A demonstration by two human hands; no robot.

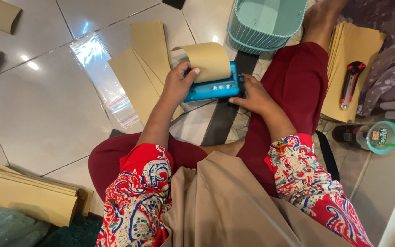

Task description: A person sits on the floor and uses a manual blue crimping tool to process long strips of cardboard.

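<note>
A small blue machine (216, 87) sits on the tiled floor in front of me. A tan paper envelope (209, 59) curls up out of its top. My left hand (177, 84) grips the machine's left end, thumb against the envelope's lower edge. My right hand (250, 96) rests flat against the machine's right end, fingers spread. Both sleeves are red with a paisley print.
Loose tan envelopes (140, 68) and a clear plastic sleeve (101, 73) lie to the left. A teal basket (266, 23) stands behind. A stack of envelopes (357, 55) with a red utility knife (352, 84) lies right, beside a capped cup (380, 137). Another stack (28, 196) is lower left.
</note>
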